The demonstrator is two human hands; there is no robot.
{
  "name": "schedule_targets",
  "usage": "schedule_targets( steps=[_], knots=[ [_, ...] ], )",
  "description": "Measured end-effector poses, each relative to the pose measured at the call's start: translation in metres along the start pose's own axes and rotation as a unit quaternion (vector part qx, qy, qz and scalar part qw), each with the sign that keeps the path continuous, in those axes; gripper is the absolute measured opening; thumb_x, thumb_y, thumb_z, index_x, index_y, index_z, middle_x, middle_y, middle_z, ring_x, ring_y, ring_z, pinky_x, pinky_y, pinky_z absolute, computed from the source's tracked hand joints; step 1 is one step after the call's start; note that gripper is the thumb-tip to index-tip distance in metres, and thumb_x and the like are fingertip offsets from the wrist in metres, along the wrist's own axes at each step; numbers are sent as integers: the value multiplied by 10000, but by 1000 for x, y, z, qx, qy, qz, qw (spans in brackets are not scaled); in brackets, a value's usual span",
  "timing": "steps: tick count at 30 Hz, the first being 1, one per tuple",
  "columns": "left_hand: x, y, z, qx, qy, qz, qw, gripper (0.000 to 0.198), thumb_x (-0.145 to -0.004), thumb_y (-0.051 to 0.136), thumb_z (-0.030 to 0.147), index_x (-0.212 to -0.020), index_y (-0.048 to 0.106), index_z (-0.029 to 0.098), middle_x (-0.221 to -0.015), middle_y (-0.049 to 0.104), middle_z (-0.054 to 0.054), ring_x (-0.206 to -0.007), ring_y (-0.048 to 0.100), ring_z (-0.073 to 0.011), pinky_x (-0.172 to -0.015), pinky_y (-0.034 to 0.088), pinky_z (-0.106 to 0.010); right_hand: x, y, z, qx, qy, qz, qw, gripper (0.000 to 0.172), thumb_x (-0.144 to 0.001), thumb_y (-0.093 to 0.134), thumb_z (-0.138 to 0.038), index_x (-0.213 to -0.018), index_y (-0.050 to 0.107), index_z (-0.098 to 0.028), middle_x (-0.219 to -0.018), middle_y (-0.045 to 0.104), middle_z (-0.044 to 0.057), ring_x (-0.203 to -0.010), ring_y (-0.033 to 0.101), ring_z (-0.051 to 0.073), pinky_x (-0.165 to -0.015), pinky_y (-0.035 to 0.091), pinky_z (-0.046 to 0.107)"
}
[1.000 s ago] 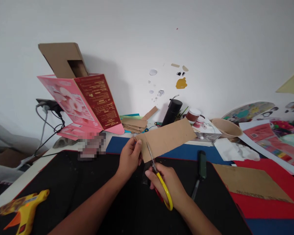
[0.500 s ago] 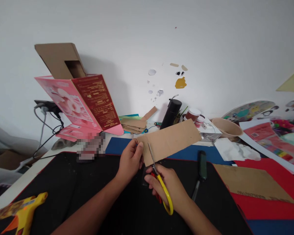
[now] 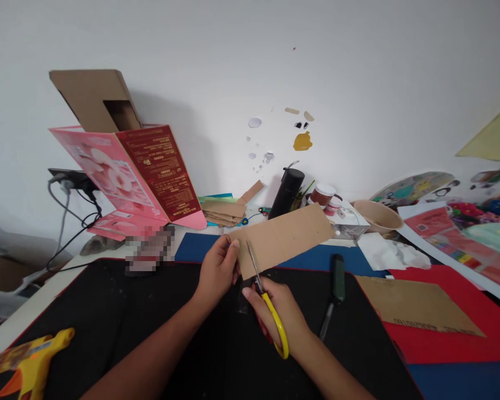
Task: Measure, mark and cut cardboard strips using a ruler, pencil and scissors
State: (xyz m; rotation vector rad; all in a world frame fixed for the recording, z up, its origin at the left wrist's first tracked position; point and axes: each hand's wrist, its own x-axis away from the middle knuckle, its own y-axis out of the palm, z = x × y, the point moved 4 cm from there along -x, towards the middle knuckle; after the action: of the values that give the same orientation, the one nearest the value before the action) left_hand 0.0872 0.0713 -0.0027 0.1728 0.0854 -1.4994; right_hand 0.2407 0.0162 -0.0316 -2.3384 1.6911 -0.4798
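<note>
Squarely mid-view, I have the cardboard strip (image 3: 289, 236) up at a slant above the far edge of the black mat (image 3: 150, 297), one blade of the scissors (image 3: 271, 307) lying across its left end. My left hand (image 3: 217, 269) pinches that end between thumb and fingers; my right hand (image 3: 281, 308) is curled around the scissors' handles. Rightward on the mat I see a green-handled tool (image 3: 338, 278), and at far left a yellow glue gun (image 3: 35, 355).

The head camera faces the wall (image 3: 200, 50); overlooks the mat (image 3: 150, 297).
</note>
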Motion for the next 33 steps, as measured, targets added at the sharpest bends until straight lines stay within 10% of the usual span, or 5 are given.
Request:
schedule_targets(
  steps=[25,33],
  knots=[
    [3,-1,9,-1,12,0,1000,529,-931,613,751,-815,499,247,-451,463,108,-298,394,-90,-305,255,-180,2,-3,-10,-2,-33,-19,999,333,-980,650,-530,-882,622,-213,-586,651,-26,-477,645,141,-486,480,212],
    [5,-3,16,3,12,-4,1000,530,-928,627,748,-823,502,244,-470,461,107,-309,385,-85,-308,248,-176,5,-13,-13,-9,-72,-55,996,483,-905,783,-587,-1185,746,-195,-751,710,5,-618,649,163,-592,489,258]
  ],
)
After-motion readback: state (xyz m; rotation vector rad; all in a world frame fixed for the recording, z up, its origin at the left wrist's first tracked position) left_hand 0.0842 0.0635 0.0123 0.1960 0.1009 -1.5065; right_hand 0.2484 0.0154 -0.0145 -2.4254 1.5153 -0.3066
